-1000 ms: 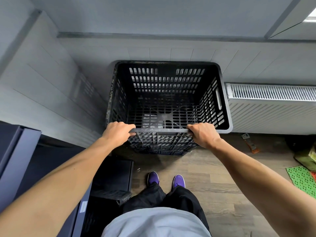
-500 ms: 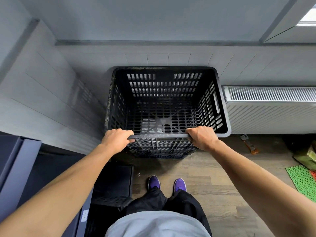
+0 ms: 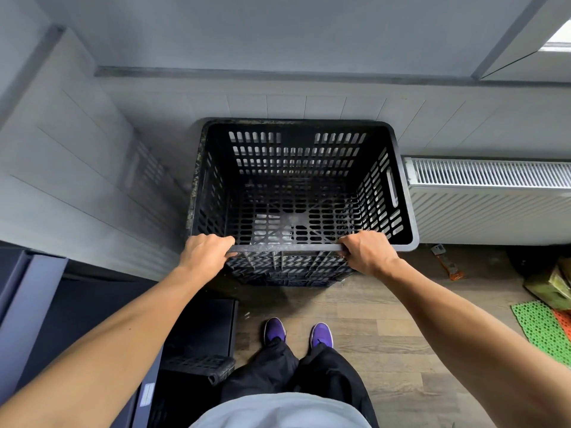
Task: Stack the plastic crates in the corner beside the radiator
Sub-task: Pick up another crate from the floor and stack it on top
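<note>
— What did the head view show of the crate?

— From my remote seat, I saw the black plastic crate (image 3: 296, 186) standing in the corner, its far rim against the grey panelled wall (image 3: 309, 103) and its right side just beside the white radiator (image 3: 488, 199). It sat upright and empty, on top of another dark slatted crate (image 3: 287, 270) whose front showed below the near rim. How many crates were underneath, I could not tell.

— And the hands?

— Both gripped the near rim. The left hand (image 3: 205, 253) was clamped on it near the left corner, fingers curled over the edge. The right hand (image 3: 367, 251) was clamped on it towards the right corner, knuckles up. Both arms were bare and stretched forward.

— What else was in that view?

— Purple shoes (image 3: 298, 333) on the wooden floor (image 3: 386, 335), close to the stack, with black trousers (image 3: 296, 372) above them. A dark blue cabinet (image 3: 34, 288) stood at the left, and a low dark box (image 3: 200, 325) lay between it and the shoes. At the right, an orange-handled tool (image 3: 448, 264) lay on the floor below the radiator, and a green perforated mat (image 3: 540, 329) sat at the frame's edge.
</note>
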The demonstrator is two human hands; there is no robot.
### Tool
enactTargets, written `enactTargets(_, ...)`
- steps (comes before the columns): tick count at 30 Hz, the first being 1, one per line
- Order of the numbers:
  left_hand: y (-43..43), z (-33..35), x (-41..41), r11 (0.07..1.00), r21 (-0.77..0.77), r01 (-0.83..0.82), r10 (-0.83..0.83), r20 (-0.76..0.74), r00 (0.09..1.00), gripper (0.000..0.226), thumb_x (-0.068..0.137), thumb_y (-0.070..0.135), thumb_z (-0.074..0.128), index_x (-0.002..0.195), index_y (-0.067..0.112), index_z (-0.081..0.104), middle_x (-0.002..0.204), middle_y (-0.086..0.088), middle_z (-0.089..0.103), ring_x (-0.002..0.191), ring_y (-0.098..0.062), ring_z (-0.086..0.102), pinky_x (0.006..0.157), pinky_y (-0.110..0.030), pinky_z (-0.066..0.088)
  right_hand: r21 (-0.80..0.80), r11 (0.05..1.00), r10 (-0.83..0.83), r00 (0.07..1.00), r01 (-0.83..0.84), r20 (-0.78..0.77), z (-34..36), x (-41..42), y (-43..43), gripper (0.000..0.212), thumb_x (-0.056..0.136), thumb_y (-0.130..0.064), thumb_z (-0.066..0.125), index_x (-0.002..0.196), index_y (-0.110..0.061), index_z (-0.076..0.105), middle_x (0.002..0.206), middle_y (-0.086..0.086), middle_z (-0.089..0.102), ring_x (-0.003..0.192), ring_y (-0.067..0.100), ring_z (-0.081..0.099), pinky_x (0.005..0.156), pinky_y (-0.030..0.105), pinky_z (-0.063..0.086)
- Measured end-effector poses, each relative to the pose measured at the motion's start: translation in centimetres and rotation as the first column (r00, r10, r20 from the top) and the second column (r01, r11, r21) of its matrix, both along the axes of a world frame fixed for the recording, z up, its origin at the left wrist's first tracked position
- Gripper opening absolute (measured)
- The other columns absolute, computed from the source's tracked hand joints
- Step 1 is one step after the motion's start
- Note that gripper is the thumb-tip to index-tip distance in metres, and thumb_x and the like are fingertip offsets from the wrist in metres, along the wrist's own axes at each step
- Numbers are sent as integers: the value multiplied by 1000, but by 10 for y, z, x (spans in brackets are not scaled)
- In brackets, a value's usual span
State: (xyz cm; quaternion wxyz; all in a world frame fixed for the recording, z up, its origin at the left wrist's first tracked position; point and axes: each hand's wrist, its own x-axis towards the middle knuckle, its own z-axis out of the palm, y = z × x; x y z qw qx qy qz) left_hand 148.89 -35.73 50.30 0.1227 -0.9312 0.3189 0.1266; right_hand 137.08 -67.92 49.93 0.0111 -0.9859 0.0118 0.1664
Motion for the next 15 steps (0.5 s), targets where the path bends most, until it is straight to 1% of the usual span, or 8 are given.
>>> enactTargets(2, 0, 0, -4, 1000, 23, 5, -6, 22, 1000, 15, 98, 33, 48, 99, 19, 53, 84, -1, 69, 82, -25, 66, 60, -31, 38, -21, 1000, 12, 1000, -12, 16, 0, -3, 2, 16, 93, -26, 51, 99, -19, 64, 89, 4, 72, 82, 29, 68, 67, 34, 49)
enactTargets(5, 2, -1, -5, 999, 30, -24, 23, 25, 999, 7, 93, 21, 54, 99, 20, 53, 82, 0, 68, 79, -26, 65, 58, -31, 35, -31, 999, 22, 1000, -21, 19, 0, -3, 2, 15, 92, -25, 51, 99, -20, 62, 88, 3, 72, 79, 29, 68, 67, 35, 51)
enactTargets(7, 2, -2, -5, 999, 30, -43, 42, 24, 999, 11, 90, 14, 55, 99, 20, 53, 80, 1, 68, 76, -26, 65, 57, -31, 33, -35, 999, 29, 999, -28, 14, -1, -4, 2, 15, 93, -27, 50, 100, -20, 61, 86, 1, 71, 77, 27, 68, 67, 35, 53)
enactTargets(10, 4, -6, -4, 998, 12, -56, 56, 18, 998, 14, 87, 14, 61, 98, 21, 54, 75, 1, 68, 71, -26, 66, 54, -30, 32, -41, 998, 51, 998, -50, 28, -4, -1, -1, 16, 93, -30, 51, 103, -21, 59, 84, 0, 71, 75, 27, 68, 64, 36, 53)
enactTargets(13, 6, -10, -1, 996, -75, -54, 55, 9, 998, 21, 81, 13, 67, 94, 24, 55, 70, 5, 64, 62, -23, 62, 51, -29, 31, -50, 995, 86, 996, -85, 17, -4, 3, -5, 16, 93, -29, 53, 107, -20, 55, 83, 0, 71, 72, 26, 68, 60, 35, 51)
enactTargets(15, 0, -10, 4, 988, -145, -55, 56, 1, 998, 23, 81, 15, 69, 96, 28, 57, 74, 8, 64, 65, -21, 62, 54, -28, 32, -59, 994, 98, 995, -97, 9, -3, 10, -8, 15, 94, -28, 54, 107, -20, 52, 82, -1, 71, 70, 26, 68, 59, 36, 52)
